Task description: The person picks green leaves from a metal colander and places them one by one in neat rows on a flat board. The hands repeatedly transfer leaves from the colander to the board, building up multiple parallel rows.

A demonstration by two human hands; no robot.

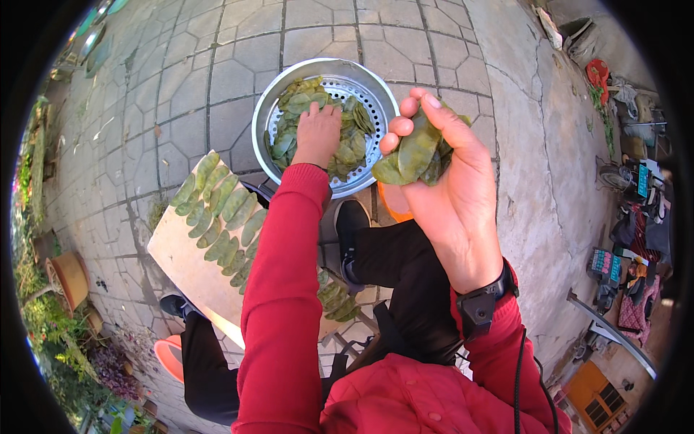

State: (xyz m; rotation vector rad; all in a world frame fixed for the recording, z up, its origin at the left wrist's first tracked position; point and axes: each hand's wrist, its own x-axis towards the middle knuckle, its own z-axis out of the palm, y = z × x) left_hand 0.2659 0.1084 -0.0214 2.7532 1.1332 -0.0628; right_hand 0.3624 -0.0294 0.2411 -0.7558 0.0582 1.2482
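Note:
My left hand (pixel 320 135) reaches into a round metal steamer basket (pixel 391 103) and rests on a heap of flat green bean pods (pixel 349 149). Its fingers point away from me and are spread; the palm side is hidden. Raised nearer the camera, to the right, my right hand (pixel 461 184) is curled around a stack of flat green pods (pixel 418 144). On a pale board (pixel 190 266) to the left, more pods (pixel 217 198) lie in overlapping rows. My left sleeve covers part of the board, and further pods (pixel 339 304) show past its right side.
An orange-rimmed basin (pixel 394 203) stands partly hidden below the steamer. Another orange basin (pixel 171 355) sits at lower left. My shoe (pixel 349 222) is close to the steamer on the paving (pixel 238 59). Potted plants (pixel 68 279) line the left; parked vehicles (pixel 640 179) stand at right.

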